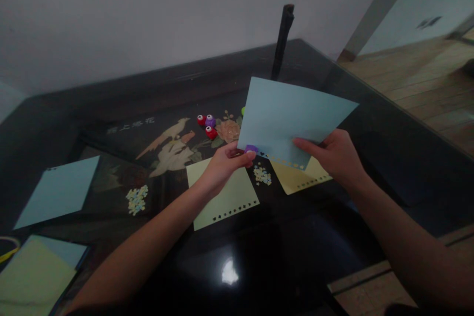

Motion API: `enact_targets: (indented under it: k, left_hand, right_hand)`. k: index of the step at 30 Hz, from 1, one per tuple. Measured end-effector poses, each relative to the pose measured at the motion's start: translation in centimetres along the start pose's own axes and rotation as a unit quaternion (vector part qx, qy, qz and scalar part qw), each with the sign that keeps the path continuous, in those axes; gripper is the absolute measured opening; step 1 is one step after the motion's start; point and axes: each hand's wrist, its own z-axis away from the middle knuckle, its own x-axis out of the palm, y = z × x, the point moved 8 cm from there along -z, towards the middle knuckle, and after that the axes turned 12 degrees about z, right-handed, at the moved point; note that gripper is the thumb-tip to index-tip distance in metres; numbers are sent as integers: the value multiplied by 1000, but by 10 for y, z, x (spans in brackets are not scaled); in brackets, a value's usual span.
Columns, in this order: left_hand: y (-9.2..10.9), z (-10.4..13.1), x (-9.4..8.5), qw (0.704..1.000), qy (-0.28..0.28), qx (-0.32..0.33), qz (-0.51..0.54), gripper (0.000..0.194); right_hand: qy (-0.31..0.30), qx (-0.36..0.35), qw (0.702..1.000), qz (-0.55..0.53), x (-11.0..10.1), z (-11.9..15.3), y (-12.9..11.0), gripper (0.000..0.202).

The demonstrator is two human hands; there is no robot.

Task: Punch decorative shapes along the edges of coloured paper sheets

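Note:
My left hand point(231, 163) is closed round a small purple punch point(251, 149) at the lower left corner of a light blue sheet point(289, 113). The sheet is raised above the table, with a row of small cut-out shapes along its lower edge. My right hand point(333, 153) pinches the sheet near its lower right side, thumb on top. Beneath lie a pale green sheet point(225, 197) and a yellow sheet point(296, 182), both with punched edges. Between them is a small pile of paper bits point(262, 175).
Red punches point(211, 133) and a purple one point(210, 120) stand behind on the dark glossy table point(259, 247). At left are another blue sheet point(59, 191), a larger confetti pile point(137, 199) and stacked paper point(35, 276). A dark post point(283, 39) rises at the back.

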Motion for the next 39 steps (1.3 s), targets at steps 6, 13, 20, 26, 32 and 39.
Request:
enact_targets:
  k: [6,13,20,26,32,39]
  left_hand:
    - [1,0,0,1000,0,2,-8,21]
    - [1,0,-1,1000,0,4,-16,21]
    - [2,0,0,1000,2,4,-19,21]
    - [1,-1,0,1000,1,1,-18,21]
    - [3,0,0,1000,3,5,-13,21]
    - [5,0,2,1000,-2,6,-14,19]
  right_hand:
    - [9,2,1000,-8,0,0,2,9]
    - [9,0,1000,-5,-1,0,-1,10]
    - [7,-7,1000,-8,0,0,-1,11]
    - [5,1,1000,-5,1,0,1,10]
    - [12,1,1000,-13,0,0,-1,9]
    - [16,-3,1000,-2,-2,0,-4,11]
